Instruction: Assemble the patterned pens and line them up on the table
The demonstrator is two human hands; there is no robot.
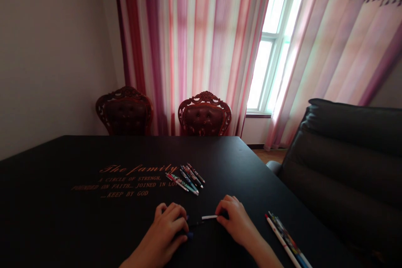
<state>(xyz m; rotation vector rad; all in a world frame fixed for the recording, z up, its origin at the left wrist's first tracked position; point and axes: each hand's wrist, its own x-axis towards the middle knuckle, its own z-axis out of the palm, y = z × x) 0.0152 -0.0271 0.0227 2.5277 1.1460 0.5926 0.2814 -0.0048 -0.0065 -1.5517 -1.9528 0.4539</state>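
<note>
Low over the black table, my left hand has its fingers curled, with a small dark-blue piece at the thumb tip. Another bit of blue shows by the index fingertip; the rest is hidden by the fingers. My right hand pinches one end of a short white stick-like pen part, which points left toward my other hand. Between the hands lies a thin dark pen part, hard to make out. Beyond them, a loose pile of several patterned pens rests on the table.
More pens lie side by side at the right, near the edge of the black table. Gold lettering is printed on the tabletop. Two carved chairs stand at the far side, and a dark padded seat at the right.
</note>
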